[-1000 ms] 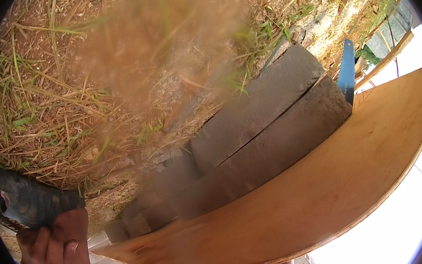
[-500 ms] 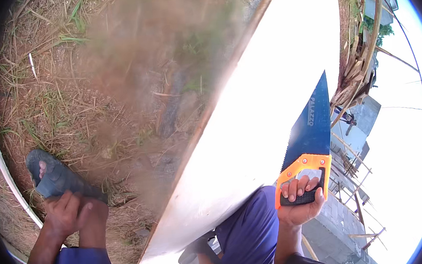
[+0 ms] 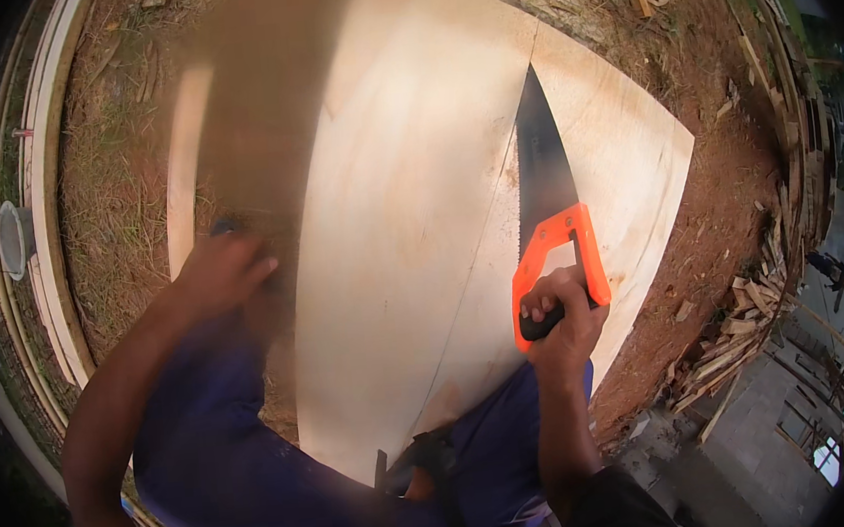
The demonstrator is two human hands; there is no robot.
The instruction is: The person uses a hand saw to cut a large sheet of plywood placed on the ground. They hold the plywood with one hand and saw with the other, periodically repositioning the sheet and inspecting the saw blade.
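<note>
My right hand point(image 3: 567, 316) is wrapped round the black grip of a handsaw point(image 3: 542, 163) with an orange handle frame and a dark blade. The saw's toothed edge faces left, and its tip points away from me. It lies over a pale plywood sheet point(image 3: 406, 195), alongside a thin dark line running lengthwise across the wood; whether the blade touches the sheet I cannot tell. Left of the sheet, my left hand point(image 3: 227, 270) is near my bent leg in blue trousers point(image 3: 207, 393). Its fingers are blurred, and a small dark thing beyond them is unclear.
Long pale boards point(image 3: 60, 195) line the far left, with a round grey object point(image 3: 13, 239) on them. Another narrow board point(image 3: 190, 163) lies on the grass beside the sheet. Scrap wood point(image 3: 739, 326) is piled at right. A brown smear covers part of the upper left view.
My view has swung so the plywood sits more central. The saw now lies over the sheet's line, farther left. My left hand has moved away from the ankle and sandal, up and right.
</note>
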